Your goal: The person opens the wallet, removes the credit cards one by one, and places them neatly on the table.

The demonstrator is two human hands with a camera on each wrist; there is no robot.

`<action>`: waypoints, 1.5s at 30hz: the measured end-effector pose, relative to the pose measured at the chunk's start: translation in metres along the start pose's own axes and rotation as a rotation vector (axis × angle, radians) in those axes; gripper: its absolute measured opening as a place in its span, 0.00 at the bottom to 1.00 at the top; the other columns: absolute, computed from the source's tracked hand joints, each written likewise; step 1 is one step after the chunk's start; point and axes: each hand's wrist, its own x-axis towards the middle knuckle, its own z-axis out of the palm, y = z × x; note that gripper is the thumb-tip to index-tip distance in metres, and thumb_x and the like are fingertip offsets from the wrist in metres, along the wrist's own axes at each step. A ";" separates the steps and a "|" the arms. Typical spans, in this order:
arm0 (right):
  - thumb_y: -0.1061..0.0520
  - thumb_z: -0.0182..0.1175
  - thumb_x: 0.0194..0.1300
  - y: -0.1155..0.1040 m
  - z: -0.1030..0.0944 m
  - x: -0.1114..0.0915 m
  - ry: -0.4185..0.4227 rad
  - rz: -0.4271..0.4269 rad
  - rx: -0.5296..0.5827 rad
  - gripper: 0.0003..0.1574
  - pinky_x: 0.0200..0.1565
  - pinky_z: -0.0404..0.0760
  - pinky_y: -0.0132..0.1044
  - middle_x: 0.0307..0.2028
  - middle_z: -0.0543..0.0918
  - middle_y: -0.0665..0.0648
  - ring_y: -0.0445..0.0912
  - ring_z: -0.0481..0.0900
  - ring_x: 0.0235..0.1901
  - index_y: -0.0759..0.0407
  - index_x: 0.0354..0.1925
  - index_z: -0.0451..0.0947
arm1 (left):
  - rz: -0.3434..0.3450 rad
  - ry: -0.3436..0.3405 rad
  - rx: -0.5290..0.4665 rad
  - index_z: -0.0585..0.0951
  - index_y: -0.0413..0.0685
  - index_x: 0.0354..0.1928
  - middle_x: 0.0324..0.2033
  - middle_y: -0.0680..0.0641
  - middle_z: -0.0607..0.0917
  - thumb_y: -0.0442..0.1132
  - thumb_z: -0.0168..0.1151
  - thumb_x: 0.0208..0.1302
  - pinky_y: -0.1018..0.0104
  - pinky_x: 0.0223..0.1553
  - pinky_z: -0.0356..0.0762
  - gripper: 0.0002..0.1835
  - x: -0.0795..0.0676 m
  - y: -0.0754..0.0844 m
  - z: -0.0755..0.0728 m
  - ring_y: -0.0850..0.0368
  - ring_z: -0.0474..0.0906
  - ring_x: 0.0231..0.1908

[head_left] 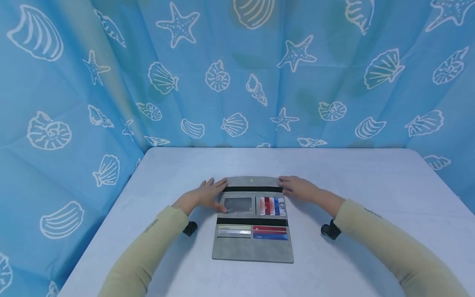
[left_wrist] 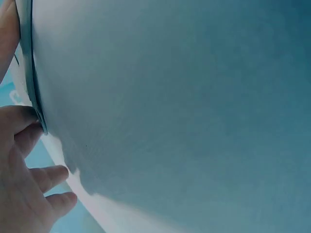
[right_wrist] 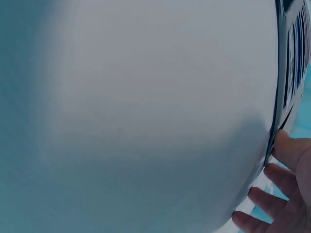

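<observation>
A grey wallet lies unfolded flat on the table. Cards fill a slot block at its right, and more cards sit in the lower slots. A clear window pocket is on the left half, and a small snap shows on the top flap. My left hand is spread at the wallet's upper left, its index fingertip at the corner and its thumb on the left edge. At the upper right corner, my right hand touches the edge with fingertips and thumb.
The table has a pale cover. Behind it and along the left hangs a blue curtain with white shells and starfish. Dark wrist devices show beneath both sleeves.
</observation>
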 end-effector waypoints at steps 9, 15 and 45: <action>0.52 0.55 0.65 -0.016 0.004 -0.013 0.020 0.062 0.003 0.29 0.57 0.67 0.55 0.61 0.66 0.68 0.62 0.64 0.61 0.63 0.61 0.67 | -0.009 -0.020 -0.040 0.46 0.54 0.72 0.72 0.53 0.43 0.62 0.64 0.48 0.48 0.68 0.33 0.54 0.002 -0.002 -0.001 0.44 0.33 0.70; 0.49 0.59 0.61 -0.025 0.006 -0.019 0.023 0.097 0.005 0.30 0.57 0.67 0.56 0.61 0.67 0.68 0.62 0.64 0.61 0.61 0.59 0.70 | -0.016 -0.021 -0.044 0.47 0.54 0.72 0.72 0.53 0.43 0.62 0.65 0.48 0.48 0.68 0.35 0.54 0.003 -0.002 -0.001 0.44 0.33 0.70; 0.55 0.66 0.54 -0.045 0.016 -0.031 0.099 0.233 0.232 0.27 0.43 0.79 0.41 0.36 0.77 0.58 0.46 0.73 0.36 0.69 0.49 0.75 | -0.021 -0.024 -0.073 0.46 0.56 0.72 0.72 0.53 0.43 0.62 0.66 0.46 0.44 0.67 0.37 0.55 0.001 -0.001 0.000 0.44 0.33 0.70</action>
